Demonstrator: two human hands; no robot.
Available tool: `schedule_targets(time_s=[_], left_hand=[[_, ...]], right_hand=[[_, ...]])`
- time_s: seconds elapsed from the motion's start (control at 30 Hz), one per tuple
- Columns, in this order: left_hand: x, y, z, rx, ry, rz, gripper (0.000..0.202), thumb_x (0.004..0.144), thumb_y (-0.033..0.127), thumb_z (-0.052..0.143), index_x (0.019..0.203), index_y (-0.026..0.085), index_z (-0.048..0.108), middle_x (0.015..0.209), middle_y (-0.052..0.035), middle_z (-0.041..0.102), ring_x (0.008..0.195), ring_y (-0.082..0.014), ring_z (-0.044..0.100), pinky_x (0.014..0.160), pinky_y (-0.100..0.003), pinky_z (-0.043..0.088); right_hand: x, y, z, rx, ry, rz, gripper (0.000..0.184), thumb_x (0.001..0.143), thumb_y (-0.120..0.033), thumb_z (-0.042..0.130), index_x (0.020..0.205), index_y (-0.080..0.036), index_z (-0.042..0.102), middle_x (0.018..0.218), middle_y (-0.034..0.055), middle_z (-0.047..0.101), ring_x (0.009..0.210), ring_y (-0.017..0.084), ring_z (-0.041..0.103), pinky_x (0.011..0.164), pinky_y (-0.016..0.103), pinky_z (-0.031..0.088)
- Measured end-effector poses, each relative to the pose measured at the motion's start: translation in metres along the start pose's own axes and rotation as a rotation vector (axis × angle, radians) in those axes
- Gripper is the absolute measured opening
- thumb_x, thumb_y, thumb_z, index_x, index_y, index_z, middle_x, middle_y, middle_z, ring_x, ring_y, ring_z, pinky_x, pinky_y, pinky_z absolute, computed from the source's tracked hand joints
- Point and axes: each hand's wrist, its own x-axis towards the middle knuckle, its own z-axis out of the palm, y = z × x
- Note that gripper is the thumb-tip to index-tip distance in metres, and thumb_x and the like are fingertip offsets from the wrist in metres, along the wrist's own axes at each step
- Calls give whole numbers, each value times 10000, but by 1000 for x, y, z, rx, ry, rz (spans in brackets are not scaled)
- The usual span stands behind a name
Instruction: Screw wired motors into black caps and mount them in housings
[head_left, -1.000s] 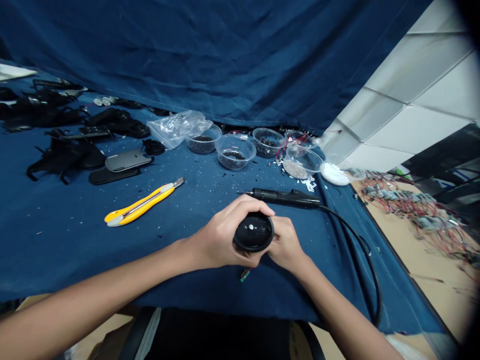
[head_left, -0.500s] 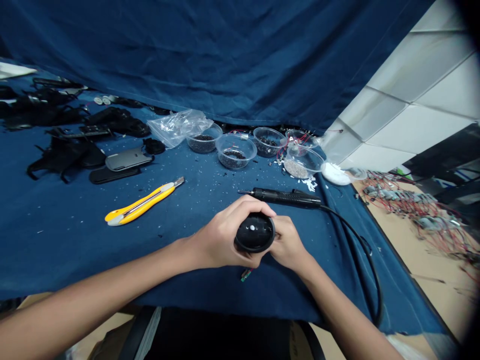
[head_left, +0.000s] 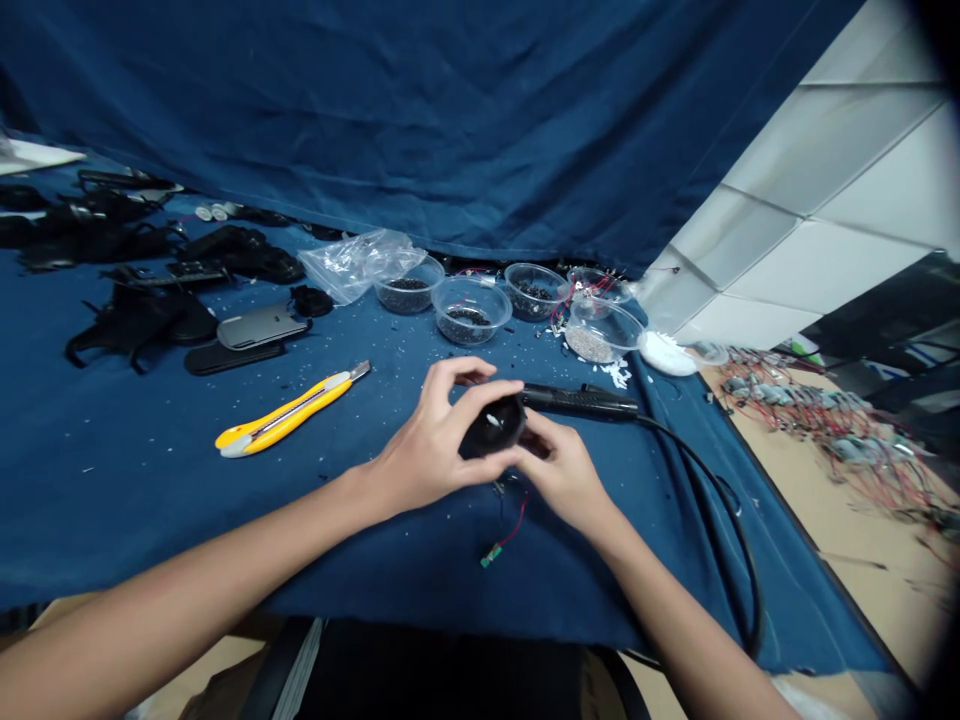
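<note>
A black round plastic housing [head_left: 493, 428] is held up over the near middle of the blue cloth. My left hand [head_left: 439, 430] wraps its fingers and thumb around the housing from the left. From the right, the fingers of my right hand [head_left: 559, 465] press against its side and lower edge; the fingertips are partly hidden. A red wire with a small green circuit board [head_left: 491, 556] hangs just below. Behind my hands lies a black electric screwdriver [head_left: 581, 401], its tip covered by them.
A yellow utility knife [head_left: 289, 412] lies left with its blade toward the middle. Several clear tubs [head_left: 472, 312] of small parts stand at the back beside a plastic bag [head_left: 360, 262]. Black plastic parts [head_left: 142, 320] crowd the left; a power cord [head_left: 739, 530] curves down the right.
The housing has tilted and moved slightly up and left, with both hands around it. More of the red wire and green board now shows beneath.
</note>
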Motion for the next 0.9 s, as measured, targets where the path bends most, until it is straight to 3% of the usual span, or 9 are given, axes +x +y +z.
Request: schedule_targets(time_s=[0.13,0.23,0.33,0.43,0.57,0.77,0.9], left_hand=[[-2,-6,5,9,62,-175,362,897,338,584,1218,184,517,1145,-99,504,1109,-207,498,981,-390,429],[0,-7,9,-59,60,-310,191,945,311,499,1044,164,570,1023,-61,584,980,-176,553,907,-339,451],[4,-9,11,-230,76,-513,225,936,363,502,968,163,600,924,-35,629,868,-168,593,829,-313,476],[9,-11,13,-517,77,-676,286,891,422,555,963,151,612,865,-19,646,763,-152,614,742,-281,505],[10,-9,17,-707,60,-734,329,851,442,606,929,124,625,844,-28,651,724,-143,612,729,-287,525],[8,-5,16,-828,-18,-699,476,783,358,709,1172,129,558,1101,-96,660,1008,-196,629,920,-354,502],[8,-6,18,-812,-33,-715,502,748,325,741,1157,122,534,1084,-98,660,1006,-186,625,942,-358,485]], right_hand=[[5,-4,1,233,92,208,324,744,-405,716,949,-167,635,806,30,690,736,172,668,720,283,533],[8,-5,-5,353,23,292,387,771,-476,681,965,-143,638,856,73,707,788,189,688,801,329,546],[10,-1,-17,348,-32,306,425,844,-533,568,898,-119,645,805,87,694,752,165,669,806,338,543],[11,6,-23,322,64,273,370,788,-479,667,941,-146,615,893,65,666,809,139,638,810,307,537],[12,11,-20,460,-5,228,554,723,-371,757,1207,-219,532,1162,67,604,1039,146,597,932,313,497],[13,11,-17,567,55,277,532,700,-339,774,1176,-190,587,1092,65,658,990,146,627,933,301,486],[14,8,-16,519,105,300,557,606,-326,830,1096,-161,622,1048,70,678,955,164,636,926,315,488]])
